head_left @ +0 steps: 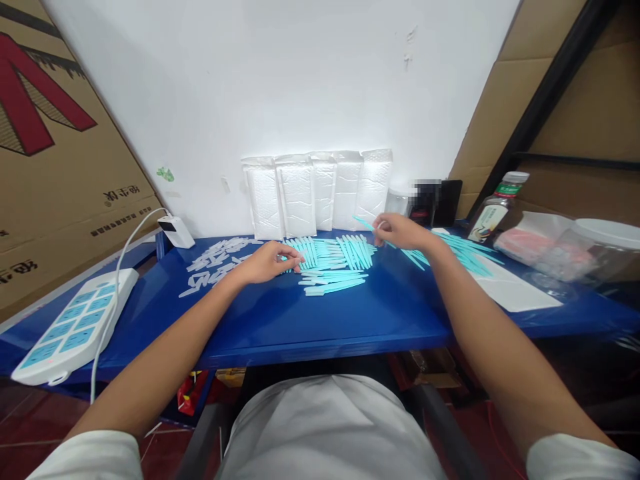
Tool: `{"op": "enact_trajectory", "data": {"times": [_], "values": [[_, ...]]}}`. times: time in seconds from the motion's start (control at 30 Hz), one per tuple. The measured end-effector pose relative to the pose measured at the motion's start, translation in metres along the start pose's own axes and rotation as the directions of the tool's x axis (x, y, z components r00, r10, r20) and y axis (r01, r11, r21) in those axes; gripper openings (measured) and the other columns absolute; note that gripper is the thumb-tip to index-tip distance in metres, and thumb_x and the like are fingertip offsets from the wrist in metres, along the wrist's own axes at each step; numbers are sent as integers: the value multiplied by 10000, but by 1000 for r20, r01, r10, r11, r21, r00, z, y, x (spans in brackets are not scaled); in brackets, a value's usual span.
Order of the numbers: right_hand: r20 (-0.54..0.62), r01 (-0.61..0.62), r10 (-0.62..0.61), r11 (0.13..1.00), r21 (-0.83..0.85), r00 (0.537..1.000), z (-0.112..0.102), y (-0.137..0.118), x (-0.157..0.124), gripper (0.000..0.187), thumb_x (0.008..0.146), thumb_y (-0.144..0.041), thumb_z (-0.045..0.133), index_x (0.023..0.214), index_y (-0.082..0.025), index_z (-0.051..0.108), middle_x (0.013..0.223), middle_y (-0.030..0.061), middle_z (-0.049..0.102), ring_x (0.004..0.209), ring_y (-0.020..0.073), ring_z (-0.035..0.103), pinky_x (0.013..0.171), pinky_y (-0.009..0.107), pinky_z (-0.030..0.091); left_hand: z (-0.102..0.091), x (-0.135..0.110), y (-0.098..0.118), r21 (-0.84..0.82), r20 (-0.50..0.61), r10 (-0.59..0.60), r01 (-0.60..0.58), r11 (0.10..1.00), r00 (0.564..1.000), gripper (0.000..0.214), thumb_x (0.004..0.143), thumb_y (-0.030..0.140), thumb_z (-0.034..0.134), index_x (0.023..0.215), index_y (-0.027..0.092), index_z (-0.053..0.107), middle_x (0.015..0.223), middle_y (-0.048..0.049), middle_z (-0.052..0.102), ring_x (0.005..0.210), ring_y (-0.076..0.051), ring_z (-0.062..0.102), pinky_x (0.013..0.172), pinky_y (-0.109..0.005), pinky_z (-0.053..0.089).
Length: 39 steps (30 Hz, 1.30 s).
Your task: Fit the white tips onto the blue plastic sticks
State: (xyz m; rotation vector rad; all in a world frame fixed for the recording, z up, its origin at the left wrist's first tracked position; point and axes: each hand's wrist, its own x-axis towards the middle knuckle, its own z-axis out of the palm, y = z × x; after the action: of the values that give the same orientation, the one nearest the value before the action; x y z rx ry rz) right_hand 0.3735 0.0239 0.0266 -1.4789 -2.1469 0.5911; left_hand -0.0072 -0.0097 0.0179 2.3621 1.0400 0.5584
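Rows of several turquoise plastic sticks (334,256) lie in the middle of a blue table (320,320). My left hand (270,261) rests on the table with its fingertips pressed together on the left end of those rows. My right hand (400,232) is raised slightly at the rows' right side and pinches one turquoise stick (363,223) that points up and left. A loose heap of more turquoise sticks (463,253) lies to the right of that hand. White plastic pieces (216,261) lie scattered left of my left hand.
White padded envelopes (316,193) lean on the wall behind the sticks. A power strip (75,328) with its cable lies at the left, a white charger (176,231) behind it. A bottle (495,213), plastic bags (540,247) and a white sheet (515,293) sit right. Cardboard boxes stand on both sides.
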Motion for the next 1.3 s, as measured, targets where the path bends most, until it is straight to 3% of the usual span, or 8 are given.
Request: {"op": "enact_trajectory", "data": {"times": [0.07, 0.17, 0.27, 0.37, 0.47, 0.63, 1.3], "values": [[-47, 144, -137, 970, 196, 989, 6, -17, -3, 295, 964, -416, 621, 1129, -175, 666, 773, 58, 714, 695, 179, 648, 678, 304, 521, 1, 0, 0, -22, -6, 7, -7, 1000, 1000, 413, 974, 523, 563, 929, 197, 813, 999, -67, 800, 951, -232, 685, 771, -295, 461], [-61, 231, -223, 925, 301, 973, 19, -37, -6, 499, 950, -592, 601, 1198, -179, 731, 695, 19, 645, 633, 161, 576, 628, 309, 502, 2, 1, 1, -26, 8, 20, -20, 999, 1000, 456, 1007, 522, 499, 866, 195, 783, 1003, -60, 784, 931, -217, 665, 788, -301, 455], [-23, 280, -289, 901, 331, 957, 31, -46, -6, 599, 931, -669, 581, 1208, -176, 781, 813, 46, 716, 832, 223, 659, 774, 368, 546, 5, 1, -1, -32, 13, 42, -41, 999, 999, 480, 1045, 514, 412, 838, 190, 700, 884, -49, 743, 838, -194, 625, 779, -303, 446], [4, 321, -343, 884, 339, 939, 40, -47, -3, 600, 929, -674, 582, 1219, -191, 789, 1064, 74, 777, 1081, 287, 676, 984, 442, 519, 8, 0, -5, -13, 5, 72, -72, 997, 997, 480, 1070, 519, 340, 798, 201, 575, 778, -23, 647, 736, -171, 560, 770, -304, 435], [-18, 352, -365, 882, 313, 931, 45, -45, 1, 566, 879, -657, 664, 1184, -201, 802, 1197, 92, 770, 1150, 305, 672, 1065, 473, 481, 10, 1, -7, 4, -12, 69, -69, 998, 998, 450, 1067, 541, 342, 804, 211, 498, 736, 4, 559, 675, -156, 498, 706, -292, 408], [-27, 369, -380, 876, 312, 925, 44, -47, -1, 530, 850, -645, 706, 1114, -201, 824, 1158, 99, 785, 1123, 298, 693, 1033, 446, 499, 11, 2, -5, 42, -57, 74, -72, 997, 996, 438, 1049, 556, 380, 813, 203, 487, 740, 10, 486, 690, -152, 434, 645, -276, 346], [27, 350, -371, 895, 276, 928, 44, -58, -8, 497, 870, -625, 679, 1082, -197, 817, 1128, 90, 785, 1089, 272, 691, 972, 412, 500, 16, 3, -3, 83, -92, 72, -64, 994, 993, 449, 1055, 538, 372, 814, 190, 522, 762, 3, 486, 718, -157, 451, 656, -276, 340]]}}
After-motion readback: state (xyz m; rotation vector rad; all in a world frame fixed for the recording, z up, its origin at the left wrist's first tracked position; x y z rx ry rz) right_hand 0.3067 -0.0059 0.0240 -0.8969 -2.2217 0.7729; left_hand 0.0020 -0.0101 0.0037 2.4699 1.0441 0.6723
